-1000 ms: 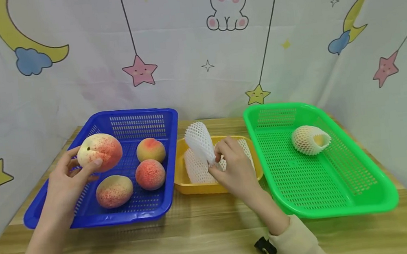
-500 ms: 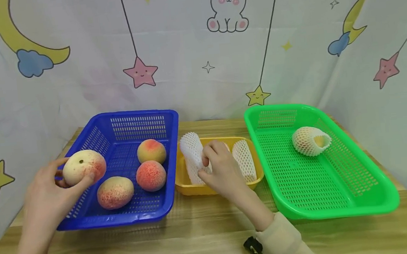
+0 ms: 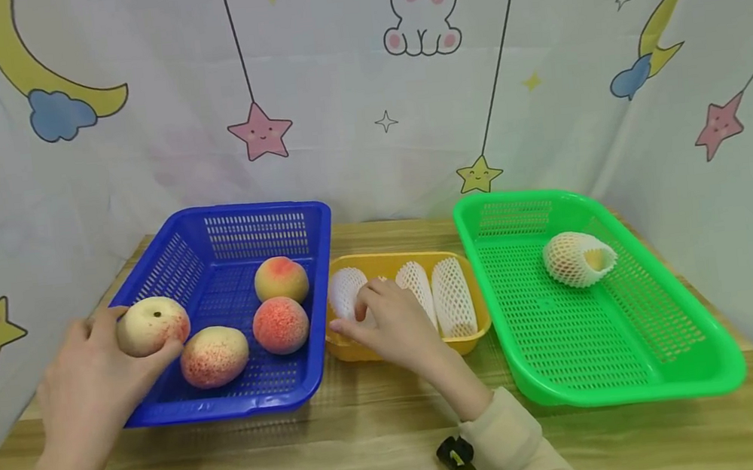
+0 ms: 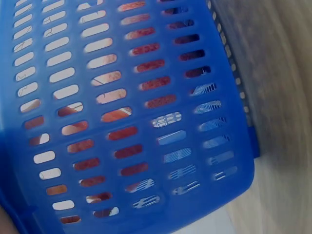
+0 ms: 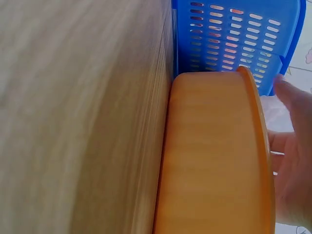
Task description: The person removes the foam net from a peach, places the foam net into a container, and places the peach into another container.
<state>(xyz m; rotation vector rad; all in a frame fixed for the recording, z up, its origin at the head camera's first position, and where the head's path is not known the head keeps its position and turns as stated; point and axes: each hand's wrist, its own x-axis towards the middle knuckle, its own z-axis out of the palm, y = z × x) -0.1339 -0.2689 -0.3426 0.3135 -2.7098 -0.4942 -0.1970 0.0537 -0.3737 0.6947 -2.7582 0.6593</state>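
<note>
In the head view my left hand (image 3: 86,369) holds a pale peach with a red blush (image 3: 154,327), thumb on its near side, at the left of the blue basket (image 3: 226,410). Inside that basket lie a speckled peach (image 3: 214,356), a red peach (image 3: 280,325) and a yellowish peach (image 3: 281,280). My right hand (image 3: 399,324) is over the yellow tray (image 3: 451,345), thumb and forefinger spread apart beside a white foam net sleeve (image 3: 346,291). In the right wrist view the thumb (image 5: 292,97) stands out above the tray's rim. Part of the sleeve is hidden behind this hand.
More foam net sleeves (image 3: 454,299) lie in the right part of the tray. A green basket (image 3: 610,394) on the right holds a peach in a foam net (image 3: 576,259). All stand on a wooden table (image 3: 343,450) before a patterned curtain (image 3: 332,58).
My left hand has moved the pale peach down and left, low over the blue basket. My right hand has lowered the foam net sleeve into the tray's left part and let go of it.
</note>
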